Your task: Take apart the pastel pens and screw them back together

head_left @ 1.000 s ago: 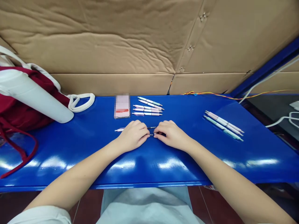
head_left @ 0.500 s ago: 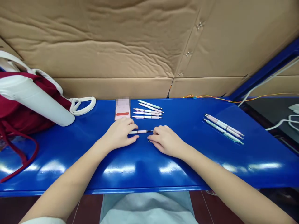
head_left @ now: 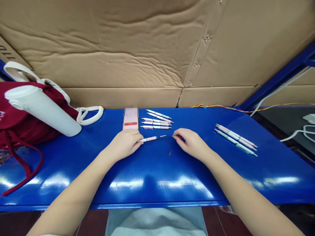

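My left hand (head_left: 126,143) is closed around a white and pale pink pen (head_left: 149,139), held just above or on the blue table. Out of the pen's right end sticks a thin refill (head_left: 161,136), with no tip cone over it. To the right, my right hand (head_left: 188,142) pinches a tiny light-coloured piece between thumb and forefinger, too small to make out. It is apart from the refill's point. A small metal pen tip (head_left: 170,153) lies on the table below the gap between my hands.
Several pens (head_left: 157,123) lie beyond my hands, beside a phone (head_left: 131,122). More pens (head_left: 235,139) lie at the right. A white bottle (head_left: 49,113) leans on a dark red bag (head_left: 14,114) at the left. Cardboard (head_left: 137,65) walls the back of the blue table (head_left: 152,183).
My right hand has moved right, away from the pen, uncovering the refill's point. The metal tip, earlier at my right fingers, now lies on the table. The pen tilts slightly more.
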Demonstrator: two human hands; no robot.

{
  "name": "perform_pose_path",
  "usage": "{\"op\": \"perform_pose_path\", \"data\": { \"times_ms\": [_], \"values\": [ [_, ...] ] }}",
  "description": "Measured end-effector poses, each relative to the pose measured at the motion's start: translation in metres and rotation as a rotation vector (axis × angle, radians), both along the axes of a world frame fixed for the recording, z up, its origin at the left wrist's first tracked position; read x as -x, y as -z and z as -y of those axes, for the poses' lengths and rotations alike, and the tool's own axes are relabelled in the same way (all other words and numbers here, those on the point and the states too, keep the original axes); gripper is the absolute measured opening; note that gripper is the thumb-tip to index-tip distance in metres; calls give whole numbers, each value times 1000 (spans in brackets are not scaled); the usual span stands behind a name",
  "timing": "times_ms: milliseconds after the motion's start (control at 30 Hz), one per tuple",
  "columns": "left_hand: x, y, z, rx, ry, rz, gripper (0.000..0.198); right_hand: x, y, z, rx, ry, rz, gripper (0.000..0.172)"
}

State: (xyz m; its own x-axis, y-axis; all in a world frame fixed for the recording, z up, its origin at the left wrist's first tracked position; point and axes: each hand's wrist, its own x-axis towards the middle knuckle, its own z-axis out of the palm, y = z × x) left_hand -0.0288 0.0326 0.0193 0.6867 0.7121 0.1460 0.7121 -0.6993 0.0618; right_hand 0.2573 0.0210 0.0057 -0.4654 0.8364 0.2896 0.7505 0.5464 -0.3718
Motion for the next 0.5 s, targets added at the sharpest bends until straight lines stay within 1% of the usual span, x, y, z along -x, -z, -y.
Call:
{"op": "perform_pose_path", "data": {
  "times_ms": [167,300,500],
  "values": [
    [-4,-2,4,-16,11,28,23,4,2,2,-37,-32,-50,15],
    [-5,-4,6,-8,-2,32,22,6,2,3,-59,-24,-54,15],
    [-5,-3,6,15,14,55,23,5,2,3,-66,-32,-48,16]
  ]
}}
